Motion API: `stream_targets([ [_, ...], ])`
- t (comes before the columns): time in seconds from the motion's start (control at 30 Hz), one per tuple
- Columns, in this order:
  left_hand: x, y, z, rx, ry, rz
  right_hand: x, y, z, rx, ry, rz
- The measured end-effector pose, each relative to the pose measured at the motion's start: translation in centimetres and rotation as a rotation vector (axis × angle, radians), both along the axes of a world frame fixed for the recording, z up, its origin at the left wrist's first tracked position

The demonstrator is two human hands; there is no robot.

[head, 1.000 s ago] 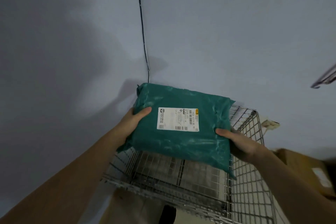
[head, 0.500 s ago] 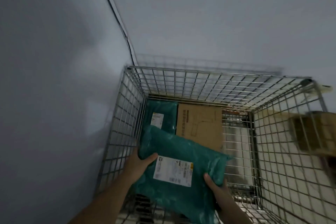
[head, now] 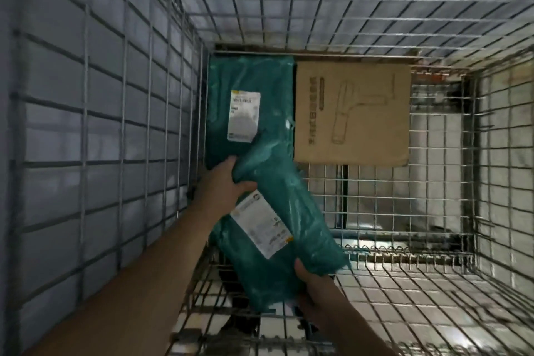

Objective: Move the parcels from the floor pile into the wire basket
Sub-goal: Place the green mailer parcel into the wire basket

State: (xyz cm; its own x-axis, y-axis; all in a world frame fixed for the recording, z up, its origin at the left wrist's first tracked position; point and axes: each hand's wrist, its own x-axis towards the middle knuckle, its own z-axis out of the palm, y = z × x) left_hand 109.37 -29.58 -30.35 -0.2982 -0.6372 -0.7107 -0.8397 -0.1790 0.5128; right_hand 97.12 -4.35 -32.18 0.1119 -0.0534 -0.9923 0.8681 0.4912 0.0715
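Both arms reach down inside the wire basket [head: 375,9], whose mesh walls rise on every side. The left hand [head: 222,188] grips the far upper edge of a green plastic parcel [head: 289,217], fingers curled behind it and thumb lying across the front just above its white label [head: 261,227]. The right hand [head: 313,286] holds the near lower corner of the same parcel, thumb pressed on top and the other fingers tucked underneath, out of sight. The parcel hangs tilted between the two hands, its long side running from upper left to lower right, above the basket's wire floor.

Its far end overlaps the near edge of a second green parcel [head: 248,89] that lies flat in the far left corner of the basket, tight against the left wall, with its own white label [head: 244,115] facing up. Just to the right of that one, touching it side by side, sits a flat brown cardboard box [head: 352,115] printed with a line drawing and a column of text. The right half of the basket floor shows bare mesh, with pale floor tiles visible through it. Beyond the left wall stands a grey-blue surface.
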Motion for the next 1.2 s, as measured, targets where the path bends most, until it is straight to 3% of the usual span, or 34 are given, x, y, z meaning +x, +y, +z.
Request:
stream_targets([
  [0.2, -3.0, -3.2, -0.1, -0.171, -0.152, -0.465, 8.2, -2.3, 0.7, 0.109, -0.158, -0.295],
  [0.47, -2.9, -0.4, -0.2, -0.204, -0.176, -0.494, 7.7, -1.5, 1.6, 0.185, -0.168, -0.278],
  [0.63, -4.6, -0.6, -1.7, -0.196, -0.275, -0.639, 8.4, -2.2, 0.1, 0.264, -0.157, -0.072],
  [0.8, -4.8, 0.5, -3.6, -0.288, -0.336, -0.675, 8.0, -2.5, -0.4, 0.255, -0.267, -0.071],
  [0.9, -3.3, 2.2, -4.5, -0.390, -0.318, -0.594, 5.6, -4.0, 0.6, 0.118, -0.403, 0.195],
  [0.97, -1.9, 2.9, -5.4, -0.386, -0.326, -0.552, 2.6, -6.1, 1.4, 0.026, -0.255, 0.439],
  [1.07, -1.2, 2.8, -6.2, -0.429, -0.305, -0.551, -2.3, -6.8, -0.8, 0.105, 0.462, 0.970],
  [1.13, -1.4, 2.8, -6.3, -0.458, -0.296, -0.534, -3.6, -6.2, -2.5, 0.037, 0.539, 1.123],
  [1.2, -0.6, 3.1, -6.6, -0.423, -0.301, -0.532, -2.4, -5.4, -3.8, -0.105, 0.489, 1.070],
])
